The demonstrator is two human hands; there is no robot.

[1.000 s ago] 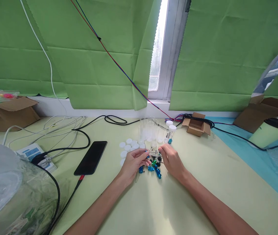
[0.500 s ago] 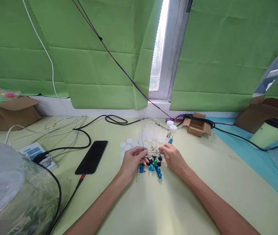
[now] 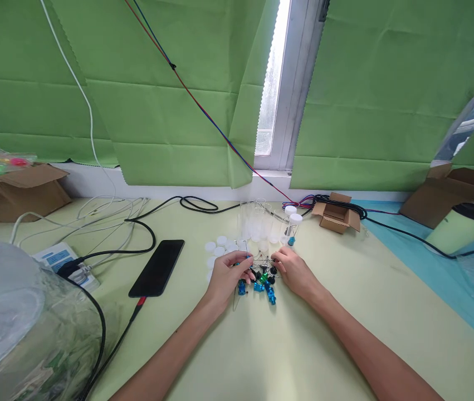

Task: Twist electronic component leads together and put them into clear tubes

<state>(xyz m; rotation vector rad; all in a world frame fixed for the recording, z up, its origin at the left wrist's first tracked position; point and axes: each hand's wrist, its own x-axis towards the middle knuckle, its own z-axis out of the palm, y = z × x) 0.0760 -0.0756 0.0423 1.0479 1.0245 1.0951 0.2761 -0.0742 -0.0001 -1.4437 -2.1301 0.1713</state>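
My left hand (image 3: 227, 275) is closed in a pinch around a small blue part with a thin metal rod (image 3: 247, 246) sticking up from it. Opposite, my right hand (image 3: 295, 270) has its fingertips together at the far side of a small pile; whatever they grip is too small to make out. Between the hands lie several blue pieces (image 3: 270, 296), black round pieces (image 3: 272, 279), a green piece (image 3: 264, 278) and thin metal rods. One long thin rod (image 3: 234, 301) angles down beside my left hand. Just beyond are white round caps (image 3: 210, 246) and clear tubes (image 3: 257, 214).
White-capped clear containers (image 3: 295, 221) stand behind my right hand, near a small open cardboard box (image 3: 336, 214). A black phone (image 3: 157, 268) on a cable lies left. A large clear tub (image 3: 6, 323) fills the left corner. A green cup (image 3: 458, 228) is at right.
The thin rod above my left hand has shifted slightly, and its upper end looks bent now. My right hand has barely moved at the pile.
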